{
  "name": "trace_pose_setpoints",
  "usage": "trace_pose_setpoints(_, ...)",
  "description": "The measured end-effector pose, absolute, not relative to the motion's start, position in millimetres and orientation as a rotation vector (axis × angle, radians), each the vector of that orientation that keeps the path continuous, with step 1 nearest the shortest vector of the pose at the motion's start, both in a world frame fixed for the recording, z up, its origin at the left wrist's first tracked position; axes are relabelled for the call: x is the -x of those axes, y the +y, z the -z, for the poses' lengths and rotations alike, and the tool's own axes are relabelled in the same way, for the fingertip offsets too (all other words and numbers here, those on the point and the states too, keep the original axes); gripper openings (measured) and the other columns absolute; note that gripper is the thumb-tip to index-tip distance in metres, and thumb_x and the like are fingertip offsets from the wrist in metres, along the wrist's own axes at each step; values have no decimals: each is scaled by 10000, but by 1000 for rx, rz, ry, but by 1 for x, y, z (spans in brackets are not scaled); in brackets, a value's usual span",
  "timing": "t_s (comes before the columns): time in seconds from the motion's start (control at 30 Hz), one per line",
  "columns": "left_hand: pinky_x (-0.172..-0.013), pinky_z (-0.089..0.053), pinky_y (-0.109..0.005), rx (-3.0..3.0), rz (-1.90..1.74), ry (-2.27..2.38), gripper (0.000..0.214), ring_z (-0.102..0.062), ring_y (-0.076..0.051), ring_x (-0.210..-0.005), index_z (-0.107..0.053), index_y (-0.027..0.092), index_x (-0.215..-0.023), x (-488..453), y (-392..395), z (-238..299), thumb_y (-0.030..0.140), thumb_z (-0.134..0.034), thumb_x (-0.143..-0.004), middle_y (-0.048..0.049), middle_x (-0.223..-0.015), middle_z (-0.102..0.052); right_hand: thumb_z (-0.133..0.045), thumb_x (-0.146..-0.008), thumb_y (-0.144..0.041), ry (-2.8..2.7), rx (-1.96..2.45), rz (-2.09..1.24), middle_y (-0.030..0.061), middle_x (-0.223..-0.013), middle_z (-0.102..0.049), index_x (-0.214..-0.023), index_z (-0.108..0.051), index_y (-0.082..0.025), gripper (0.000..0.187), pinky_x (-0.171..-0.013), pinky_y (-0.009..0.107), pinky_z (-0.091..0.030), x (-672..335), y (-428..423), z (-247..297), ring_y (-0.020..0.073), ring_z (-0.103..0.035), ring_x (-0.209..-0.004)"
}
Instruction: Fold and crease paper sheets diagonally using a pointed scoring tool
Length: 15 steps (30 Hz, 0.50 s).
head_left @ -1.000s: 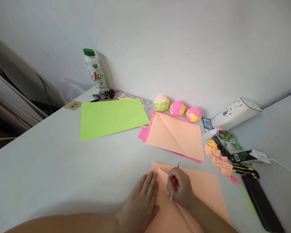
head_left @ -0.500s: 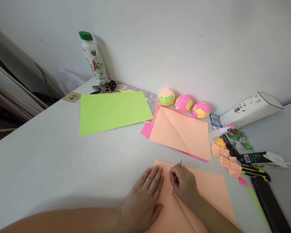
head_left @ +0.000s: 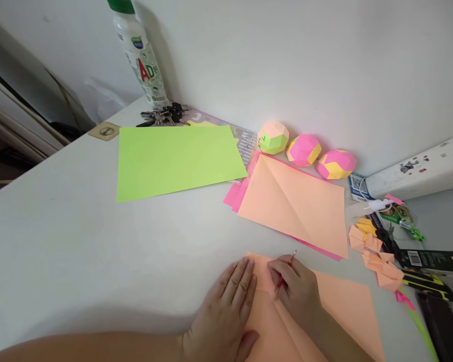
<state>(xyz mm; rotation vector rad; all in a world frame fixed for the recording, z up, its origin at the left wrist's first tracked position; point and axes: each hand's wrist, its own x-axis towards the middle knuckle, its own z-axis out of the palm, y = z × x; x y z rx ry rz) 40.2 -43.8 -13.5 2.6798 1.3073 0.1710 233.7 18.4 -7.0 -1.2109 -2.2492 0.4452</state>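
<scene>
A sheet of peach paper [head_left: 347, 306] with a diagonal crease lies at the table's front edge. My left hand [head_left: 226, 306] rests flat on its left side, fingers stretched out and lying side by side. My right hand [head_left: 296, 286] is on the same sheet, just right of the left one. Its fingers pinch a thin red stick [head_left: 293, 256] that looks like a pen refill; the stick is tilted, its upper end pointing to the back right. The lower end is by the crease, and I cannot tell whether it touches the paper.
Behind lie a green sheet [head_left: 181, 161] and another creased peach sheet [head_left: 298, 206] over pink paper. Three paper balls [head_left: 304, 150] line the wall. A bottle [head_left: 141, 60] and keys [head_left: 166, 114] stand back left. Folded paper pieces [head_left: 388, 274] and a cutter [head_left: 430, 284] lie right.
The view has shifted, so the bottle sits higher and the right-hand things farther right. My right hand has turned the red stick slightly. My left hand stays flat on the sheet.
</scene>
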Motion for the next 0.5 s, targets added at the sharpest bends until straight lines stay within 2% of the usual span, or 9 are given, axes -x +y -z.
trace_pose_setpoints(0.27, -1123, -58, -474, -2754, -302, 1350, 703, -239, -384, -1356, -502, -2, -1299, -40, -41, 14, 533, -310, -885, -215, -1414, -398, -420, -775, -3, -2265, 1204, -419, 21, -690, -584, -827, -609, -199, 277, -485, 207, -424, -230, 19, 3, 102, -521, -540)
trace_pose_setpoints(0.5, -1109, -140, -502, -2645, -126, 1295, 734, -207, -361, -1373, -382, 45, -1396, -39, -39, 13, 556, -304, -875, -168, -1451, -360, -410, -768, -4, -2266, 1211, -394, 11, -663, -577, -826, -600, -211, 288, -468, 206, -421, -228, 20, 2, 103, -523, -527)
